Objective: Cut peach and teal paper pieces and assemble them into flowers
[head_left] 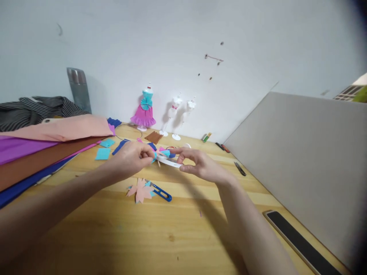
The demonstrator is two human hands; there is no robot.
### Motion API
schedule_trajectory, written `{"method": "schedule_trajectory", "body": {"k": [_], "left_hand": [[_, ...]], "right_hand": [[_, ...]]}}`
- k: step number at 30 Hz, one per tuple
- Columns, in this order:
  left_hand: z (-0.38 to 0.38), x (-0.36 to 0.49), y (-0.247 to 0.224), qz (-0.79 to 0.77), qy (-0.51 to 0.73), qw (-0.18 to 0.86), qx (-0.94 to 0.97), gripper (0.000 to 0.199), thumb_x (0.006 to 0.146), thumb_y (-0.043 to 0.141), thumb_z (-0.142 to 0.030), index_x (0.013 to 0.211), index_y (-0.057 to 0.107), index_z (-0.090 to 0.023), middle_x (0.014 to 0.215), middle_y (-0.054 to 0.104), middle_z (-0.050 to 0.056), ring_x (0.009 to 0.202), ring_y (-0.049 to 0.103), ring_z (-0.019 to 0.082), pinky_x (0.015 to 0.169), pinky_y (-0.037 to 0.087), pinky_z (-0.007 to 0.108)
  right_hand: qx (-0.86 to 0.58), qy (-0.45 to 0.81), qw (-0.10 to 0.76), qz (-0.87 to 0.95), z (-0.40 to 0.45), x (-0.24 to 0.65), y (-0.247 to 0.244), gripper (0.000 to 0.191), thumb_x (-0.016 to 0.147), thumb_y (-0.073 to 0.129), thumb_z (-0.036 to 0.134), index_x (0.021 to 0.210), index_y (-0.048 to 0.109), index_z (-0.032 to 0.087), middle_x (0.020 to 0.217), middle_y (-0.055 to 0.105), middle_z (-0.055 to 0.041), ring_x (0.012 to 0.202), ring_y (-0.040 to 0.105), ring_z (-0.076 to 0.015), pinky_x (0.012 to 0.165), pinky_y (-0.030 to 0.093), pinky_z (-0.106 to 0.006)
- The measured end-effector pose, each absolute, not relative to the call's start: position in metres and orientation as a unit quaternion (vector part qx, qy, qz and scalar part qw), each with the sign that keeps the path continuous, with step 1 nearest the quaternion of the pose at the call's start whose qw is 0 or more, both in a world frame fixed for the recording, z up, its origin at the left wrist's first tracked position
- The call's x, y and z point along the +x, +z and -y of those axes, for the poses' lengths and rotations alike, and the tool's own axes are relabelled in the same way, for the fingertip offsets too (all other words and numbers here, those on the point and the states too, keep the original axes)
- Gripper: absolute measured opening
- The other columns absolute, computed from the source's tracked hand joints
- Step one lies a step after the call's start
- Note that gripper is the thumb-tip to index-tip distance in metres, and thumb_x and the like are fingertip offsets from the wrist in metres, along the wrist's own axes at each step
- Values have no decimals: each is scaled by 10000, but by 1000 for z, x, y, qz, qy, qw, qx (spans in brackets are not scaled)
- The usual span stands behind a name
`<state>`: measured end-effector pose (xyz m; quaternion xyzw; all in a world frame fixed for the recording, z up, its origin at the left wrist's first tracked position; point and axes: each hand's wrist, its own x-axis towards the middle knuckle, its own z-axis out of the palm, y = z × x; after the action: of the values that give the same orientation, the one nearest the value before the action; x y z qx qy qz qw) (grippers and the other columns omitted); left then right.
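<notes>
My left hand (133, 157) pinches a small light-blue and pink paper piece (164, 153) above the table. My right hand (199, 163) has its thumb and fingers closed on the end of a curved white strip (169, 162), which reaches across to the paper piece. Whether the strip is joined to the paper cannot be made out. Below the hands lie pink and blue petal-shaped paper cutouts (141, 191), with blue thread snips (162, 193) touching them on the right.
Coloured paper sheets (71, 128) are stacked at left, before a bottle (80, 89). A dressed mini mannequin (144, 110) and two white ones (173, 109) stand by the wall. Brown paper (153, 137), a cutter (240, 169), a phone (298, 240) and a grey panel (301, 160) surround the workspace.
</notes>
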<state>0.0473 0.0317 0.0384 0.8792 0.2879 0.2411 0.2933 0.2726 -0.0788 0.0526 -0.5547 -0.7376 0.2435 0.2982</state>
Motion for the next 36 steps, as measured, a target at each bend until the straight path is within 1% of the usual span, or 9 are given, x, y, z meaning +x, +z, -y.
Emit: {"method": "schedule_trajectory", "body": {"k": [4, 7, 13, 19, 24, 27, 33, 35, 36], "left_hand": [[-35, 47, 36, -287, 243, 305, 875, 187, 756, 574, -288, 813, 701, -163, 728, 706, 31, 671, 624, 152, 641, 484, 268], [-33, 48, 37, -288, 242, 303, 876, 169, 743, 579, -247, 824, 699, -158, 717, 702, 33, 664, 621, 149, 634, 487, 259], [-34, 51, 32, -283, 244, 271, 887, 177, 722, 592, -208, 852, 706, -169, 682, 679, 20, 646, 611, 142, 629, 478, 259], [-32, 52, 29, -235, 283, 231, 901, 260, 708, 678, -266, 954, 688, -182, 800, 660, 30, 716, 581, 150, 650, 447, 271], [-22, 49, 30, -189, 353, 131, 907, 53, 795, 610, -208, 807, 639, -166, 750, 624, 20, 660, 515, 117, 599, 378, 243], [-19, 47, 33, -159, 373, 106, 908, 156, 853, 511, -154, 726, 600, -160, 686, 594, 12, 623, 487, 104, 575, 343, 242], [-19, 45, 41, -210, 430, 203, 854, 185, 874, 496, -212, 703, 547, -162, 625, 565, -12, 566, 474, 96, 559, 382, 233], [-14, 46, 41, -152, 411, 236, 867, 179, 895, 448, -203, 816, 602, -158, 758, 646, 24, 653, 551, 111, 605, 431, 235], [-11, 47, 40, -96, 384, 244, 885, 214, 904, 412, -173, 911, 625, -159, 903, 680, 50, 756, 594, 120, 666, 459, 239]], "right_hand": [[-515, 313, 335, 725, 79, 271, 55, 179, 819, 650, 346, 783, 580, 185, 1163, 648, -120, 1168, 548, -250, 994, 391, -436], [-512, 335, 333, 718, 80, 269, 57, 218, 811, 662, 384, 783, 593, 180, 1093, 659, -111, 1074, 576, -230, 962, 402, -409], [-491, 380, 350, 702, 80, 267, 56, 258, 811, 662, 417, 802, 628, 162, 1036, 659, -115, 989, 579, -225, 848, 444, -375], [-477, 424, 378, 671, 79, 266, 54, 244, 797, 679, 403, 804, 622, 165, 885, 686, -89, 922, 601, -207, 799, 459, -347], [-481, 453, 392, 641, 79, 263, 51, 273, 774, 697, 430, 802, 604, 175, 870, 713, -88, 907, 624, -207, 803, 463, -348], [-489, 461, 395, 626, 79, 264, 47, 322, 748, 714, 465, 799, 589, 173, 849, 725, -93, 859, 644, -209, 808, 469, -362], [-511, 462, 438, 577, 77, 261, 46, 339, 699, 758, 442, 792, 569, 176, 829, 699, -61, 783, 678, -204, 796, 488, -363], [-520, 442, 454, 574, 76, 258, 47, 332, 695, 757, 438, 765, 564, 178, 794, 682, -44, 747, 668, -185, 775, 489, -346], [-528, 424, 456, 577, 76, 256, 48, 324, 702, 749, 438, 756, 565, 177, 769, 674, -38, 727, 656, -174, 756, 489, -334]]}}
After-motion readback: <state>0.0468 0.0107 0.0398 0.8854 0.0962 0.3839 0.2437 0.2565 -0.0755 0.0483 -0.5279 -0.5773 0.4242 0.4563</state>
